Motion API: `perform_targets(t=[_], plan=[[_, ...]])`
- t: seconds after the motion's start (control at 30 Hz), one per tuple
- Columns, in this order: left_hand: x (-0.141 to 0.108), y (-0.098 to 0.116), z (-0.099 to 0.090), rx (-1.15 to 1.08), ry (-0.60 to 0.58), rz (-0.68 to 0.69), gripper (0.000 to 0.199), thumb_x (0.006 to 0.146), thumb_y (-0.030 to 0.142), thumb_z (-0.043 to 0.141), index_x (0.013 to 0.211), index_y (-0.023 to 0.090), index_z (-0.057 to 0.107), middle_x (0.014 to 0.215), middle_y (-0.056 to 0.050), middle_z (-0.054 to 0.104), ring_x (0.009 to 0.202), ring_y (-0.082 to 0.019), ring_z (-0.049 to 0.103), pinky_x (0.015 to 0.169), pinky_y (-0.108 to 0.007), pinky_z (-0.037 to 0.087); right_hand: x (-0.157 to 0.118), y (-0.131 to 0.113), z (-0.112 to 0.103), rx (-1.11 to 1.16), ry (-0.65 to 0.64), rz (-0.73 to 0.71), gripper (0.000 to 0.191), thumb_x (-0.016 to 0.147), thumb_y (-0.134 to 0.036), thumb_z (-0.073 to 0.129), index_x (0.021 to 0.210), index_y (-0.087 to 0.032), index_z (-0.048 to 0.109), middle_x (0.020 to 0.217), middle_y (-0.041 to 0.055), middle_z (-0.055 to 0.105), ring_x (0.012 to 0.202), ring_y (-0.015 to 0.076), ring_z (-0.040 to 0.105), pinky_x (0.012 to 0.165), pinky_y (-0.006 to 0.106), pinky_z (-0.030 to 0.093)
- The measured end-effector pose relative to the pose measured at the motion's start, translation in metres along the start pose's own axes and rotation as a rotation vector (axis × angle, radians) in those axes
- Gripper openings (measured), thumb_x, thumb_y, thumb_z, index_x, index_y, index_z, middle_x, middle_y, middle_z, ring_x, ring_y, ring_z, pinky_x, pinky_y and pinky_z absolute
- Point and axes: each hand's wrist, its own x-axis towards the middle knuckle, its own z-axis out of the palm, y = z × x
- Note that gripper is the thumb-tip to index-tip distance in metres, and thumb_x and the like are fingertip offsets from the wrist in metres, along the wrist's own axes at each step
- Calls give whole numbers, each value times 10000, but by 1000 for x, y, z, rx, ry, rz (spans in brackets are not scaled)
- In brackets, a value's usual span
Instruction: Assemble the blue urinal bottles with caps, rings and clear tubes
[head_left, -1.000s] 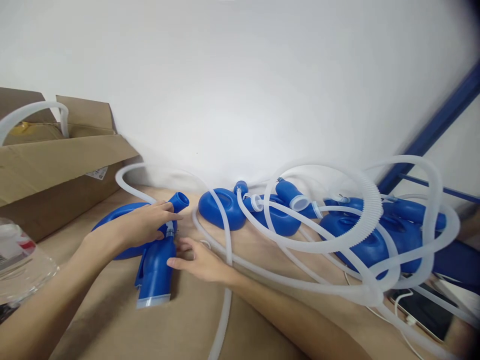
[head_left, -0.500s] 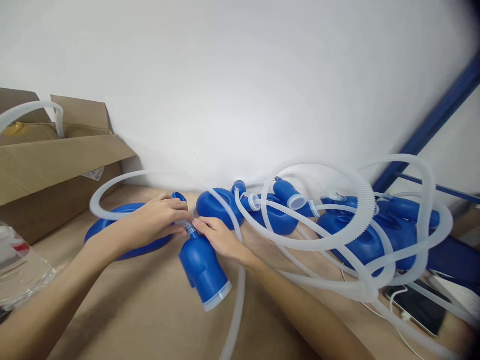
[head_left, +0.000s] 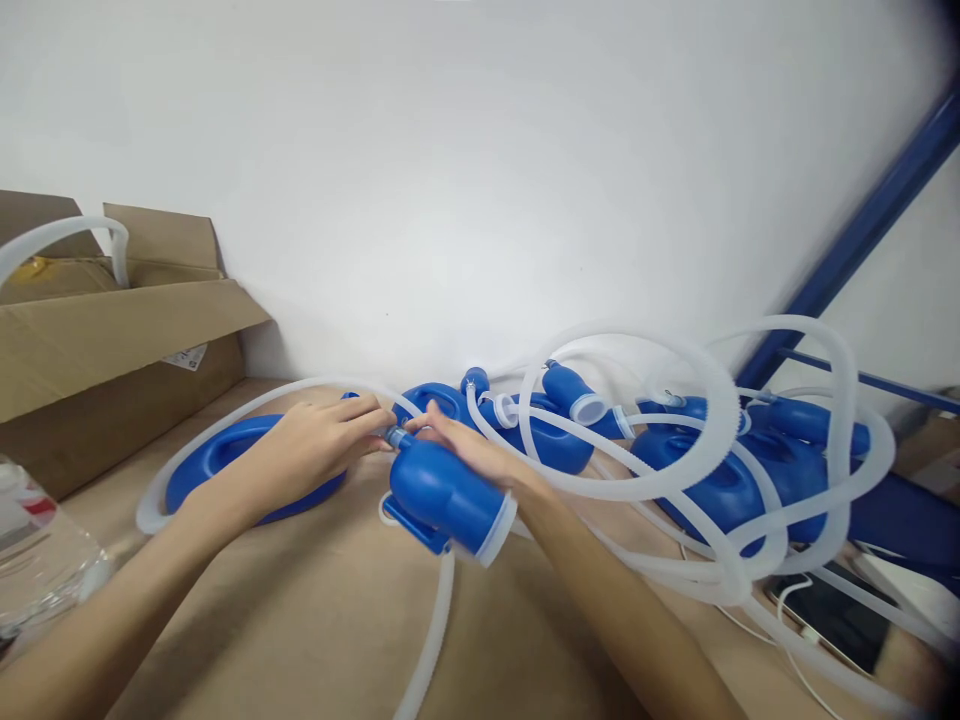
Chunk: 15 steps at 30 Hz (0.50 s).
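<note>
A blue bottle-shaped cup (head_left: 448, 492) with a translucent white rim lies tilted between my hands, its wide end toward the lower right. My left hand (head_left: 330, 440) is closed, with its fingertips pinched at the clear hose end (head_left: 393, 437) on the cup's narrow neck. Behind the cup, my right hand (head_left: 472, 445) grips it by the neck side, thumb raised; some of its fingers are hidden. A blue flap hangs at the cup's underside. Under my left wrist lies a blue jug (head_left: 221, 450), partly covered by the arm.
Several blue jugs (head_left: 555, 440) and looped translucent hoses (head_left: 637, 487) fill the right side. An open cardboard box (head_left: 120, 340) stands at left, near a clear plastic bottle (head_left: 45, 560). A phone (head_left: 832, 615) with a white cable lies at lower right, below a blue metal bar (head_left: 862, 240).
The cup has swung so its wide end points more to the right, and it sits slightly higher. My right hand has moved up behind it. The hose below has shifted left.
</note>
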Motion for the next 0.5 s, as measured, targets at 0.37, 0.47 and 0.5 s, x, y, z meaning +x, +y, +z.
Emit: perform_targets(t=[0.37,0.47,0.5], plan=[[2,14,-8,221,196,-487,406,1070,508,395,1069,204,664,1023,-90,748,893,-266,688,656,-328,407,-55,-59,-14,-433,323,-336,764,779,-554,846,1430,-318,524,1170,49,590,906,183,645,785,379,653],[3,13,-10,-43,241,-480,423,1006,542,491,1204,196,632,1086,-103,744,927,-273,691,771,-358,495,-52,-57,-10,-559,319,-543,500,826,-396,825,1261,-294,603,1144,33,608,972,196,640,883,383,611],[4,12,-11,-172,234,-472,460,992,546,509,1272,196,613,1119,-105,740,952,-272,694,808,-365,519,-51,-56,-11,-584,280,-589,445,824,-366,826,1208,-286,617,1174,34,617,1029,209,640,916,383,592]])
